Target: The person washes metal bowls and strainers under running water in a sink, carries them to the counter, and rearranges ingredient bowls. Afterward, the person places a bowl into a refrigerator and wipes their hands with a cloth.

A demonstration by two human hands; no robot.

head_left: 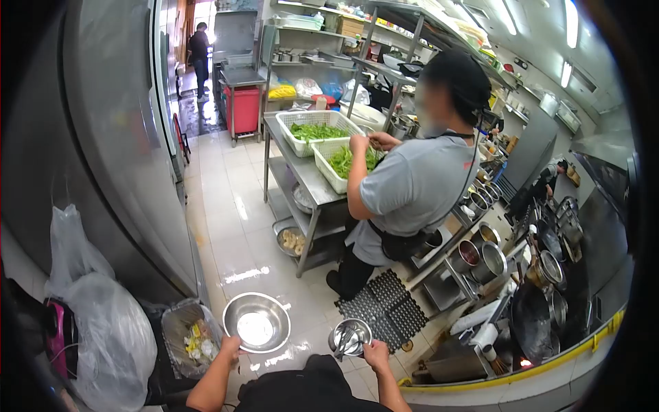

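Note:
My left hand (231, 345) grips the rim of a wide steel bowl (257, 323) at its lower left; the bowl's inside is bare and shiny. In my right hand (375, 353) is a smaller steel pot (362, 332), held by its right side. Some dark utensils (347, 341) lie in that pot, too small to name. Both vessels hang in front of me above the tiled floor, apart from each other.
A co-worker (419, 178) stands ahead at a steel table (322, 185) bearing two white baskets (329, 158) of greens. A black mat (384, 309) lies on the floor. Left are a waste bin (171, 323) and plastic bag (110, 343); right, a wok (532, 319) near a flame.

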